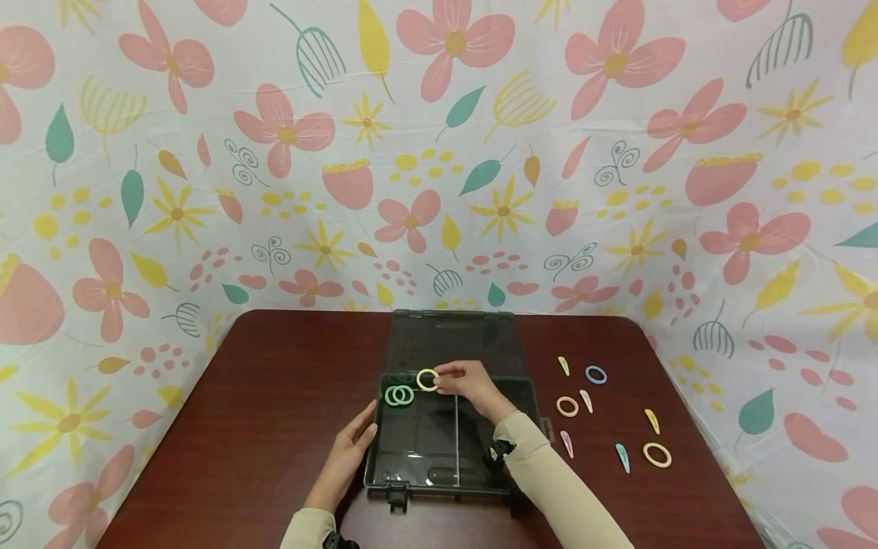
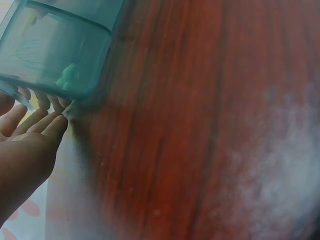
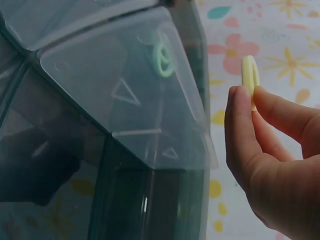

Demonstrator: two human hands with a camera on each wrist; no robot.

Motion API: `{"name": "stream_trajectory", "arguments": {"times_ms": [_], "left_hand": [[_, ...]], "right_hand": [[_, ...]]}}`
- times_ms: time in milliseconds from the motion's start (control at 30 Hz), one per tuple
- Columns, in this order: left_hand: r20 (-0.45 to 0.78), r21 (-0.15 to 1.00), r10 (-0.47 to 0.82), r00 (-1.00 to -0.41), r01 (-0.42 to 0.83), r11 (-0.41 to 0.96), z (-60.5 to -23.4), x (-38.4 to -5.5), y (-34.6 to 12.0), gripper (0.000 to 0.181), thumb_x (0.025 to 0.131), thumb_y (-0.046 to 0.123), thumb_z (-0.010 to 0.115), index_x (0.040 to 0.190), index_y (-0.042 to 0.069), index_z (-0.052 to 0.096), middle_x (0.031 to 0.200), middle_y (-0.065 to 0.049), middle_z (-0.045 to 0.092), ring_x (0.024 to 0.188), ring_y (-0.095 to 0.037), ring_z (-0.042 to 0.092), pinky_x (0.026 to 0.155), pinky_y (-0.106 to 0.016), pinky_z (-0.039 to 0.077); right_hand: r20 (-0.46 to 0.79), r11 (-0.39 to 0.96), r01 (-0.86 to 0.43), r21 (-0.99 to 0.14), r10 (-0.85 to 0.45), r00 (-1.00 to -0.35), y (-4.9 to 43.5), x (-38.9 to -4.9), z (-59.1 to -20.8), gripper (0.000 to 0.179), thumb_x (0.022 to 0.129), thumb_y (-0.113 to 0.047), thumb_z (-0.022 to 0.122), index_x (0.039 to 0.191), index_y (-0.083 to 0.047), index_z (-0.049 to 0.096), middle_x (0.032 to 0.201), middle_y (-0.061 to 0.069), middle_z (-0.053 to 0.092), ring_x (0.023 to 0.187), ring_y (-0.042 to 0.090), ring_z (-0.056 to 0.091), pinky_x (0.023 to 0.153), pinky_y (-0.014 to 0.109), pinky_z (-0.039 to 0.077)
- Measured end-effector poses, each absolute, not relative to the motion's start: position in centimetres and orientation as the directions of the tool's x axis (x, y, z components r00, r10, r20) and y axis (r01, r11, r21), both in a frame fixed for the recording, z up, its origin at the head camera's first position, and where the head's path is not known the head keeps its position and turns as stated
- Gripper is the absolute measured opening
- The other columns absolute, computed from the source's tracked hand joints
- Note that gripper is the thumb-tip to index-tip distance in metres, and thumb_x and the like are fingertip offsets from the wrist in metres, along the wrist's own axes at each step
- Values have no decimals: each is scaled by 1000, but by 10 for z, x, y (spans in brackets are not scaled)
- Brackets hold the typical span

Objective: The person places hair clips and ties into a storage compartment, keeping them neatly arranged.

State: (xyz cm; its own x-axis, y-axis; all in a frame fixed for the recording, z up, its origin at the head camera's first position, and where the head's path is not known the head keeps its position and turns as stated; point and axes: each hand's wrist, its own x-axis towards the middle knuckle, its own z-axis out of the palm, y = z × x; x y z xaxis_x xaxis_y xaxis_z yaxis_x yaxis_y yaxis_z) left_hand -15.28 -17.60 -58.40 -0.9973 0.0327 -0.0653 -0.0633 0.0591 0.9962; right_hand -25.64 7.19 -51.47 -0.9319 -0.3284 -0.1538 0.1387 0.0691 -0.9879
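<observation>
My right hand (image 1: 469,385) pinches a yellow hair tie (image 1: 419,381) between thumb and fingers, above the back of a dark see-through divided box (image 1: 411,486). In the right wrist view, the yellow hair tie (image 3: 247,70) is seen nearly edge-on at the fingertips. Two green hair ties (image 1: 388,396) overlap in the box's back left corner. Against the box's left wall rests my left hand (image 1: 346,450), its fingers nearly straight. The left wrist view shows those fingers (image 2: 47,125) beside the box's side.
The box's lid (image 1: 453,339) lies flipped back towards the patterned cloth. A pale divider (image 1: 456,442) splits the inside. Right of the box lie several snap hair clips, among them a pink clip (image 1: 566,444) and a teal clip (image 1: 623,457), plus a blue hair tie (image 1: 588,374).
</observation>
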Motion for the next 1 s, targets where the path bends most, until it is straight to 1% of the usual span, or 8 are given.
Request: {"name": "stream_trajectory", "arguments": {"times_ms": [233, 433, 533, 600, 767, 867, 1000], "left_hand": [[-73, 995, 37, -997, -71, 64, -585, -153, -176, 51, 101, 12, 51, 150, 11, 36, 153, -14, 32, 141, -34, 24, 111, -53, 24], [-67, 996, 40, -997, -65, 60, -585, -154, -176, 51, 101, 11, 50, 149, 10, 36, 153, -15, 32, 141, -34, 25, 111, -52, 25], [-61, 996, 44, -997, -58, 67, -585, -154, -176, 50, 101, 11, 50, 149, 8, 36, 153, -17, 31, 141, -36, 25, 111, -54, 25], [-67, 996, 43, -997, -64, 62, -584, -154, -176, 50, 101, 12, 50, 149, 9, 37, 153, -16, 31, 141, -35, 24, 111, -54, 24], [-76, 996, 34, -996, -74, 55, -584, -155, -176, 50, 101, 12, 51, 149, 10, 37, 153, -15, 33, 141, -34, 25, 111, -53, 24], [-78, 995, 33, -996, -76, 57, -584, -155, -176, 50, 101, 12, 51, 149, 9, 37, 152, -15, 33, 141, -34, 26, 111, -53, 25], [-79, 995, 35, -996, -77, 57, -585, -155, -176, 50, 101, 10, 50, 149, 9, 37, 152, -16, 33, 140, -34, 26, 111, -53, 25]], "right_hand": [[-139, 69, 123, -990, -333, -932, 56, -256, -520, 32, 85, 5, 69, 115, 14, 62, 102, 26, 66, 89, 33, 69, 86, 49, 52], [-122, 105, 93, -990, -322, -939, 47, -256, -526, 29, 85, 5, 68, 113, 14, 63, 99, 25, 67, 84, 29, 69, 84, 49, 53], [-128, 127, 93, -987, -305, -944, 42, -257, -529, 27, 84, 6, 68, 111, 13, 65, 97, 24, 67, 81, 26, 70, 83, 49, 53], [-137, 139, 99, -985, -292, -947, 39, -258, -530, 26, 84, 6, 69, 110, 12, 66, 97, 24, 68, 81, 26, 70, 82, 48, 54], [-123, 147, 83, -986, -285, -951, 29, -258, -534, 24, 83, 8, 69, 107, 14, 66, 96, 26, 67, 82, 33, 70, 80, 48, 54], [-99, 169, 54, -984, -270, -958, 25, -258, -537, 23, 83, 9, 69, 105, 14, 66, 94, 27, 68, 81, 34, 70, 76, 46, 56], [-75, 212, 22, -977, -245, -967, 22, -258, -540, 20, 82, 10, 69, 101, 14, 68, 89, 26, 69, 74, 30, 71, 71, 41, 58]]}}
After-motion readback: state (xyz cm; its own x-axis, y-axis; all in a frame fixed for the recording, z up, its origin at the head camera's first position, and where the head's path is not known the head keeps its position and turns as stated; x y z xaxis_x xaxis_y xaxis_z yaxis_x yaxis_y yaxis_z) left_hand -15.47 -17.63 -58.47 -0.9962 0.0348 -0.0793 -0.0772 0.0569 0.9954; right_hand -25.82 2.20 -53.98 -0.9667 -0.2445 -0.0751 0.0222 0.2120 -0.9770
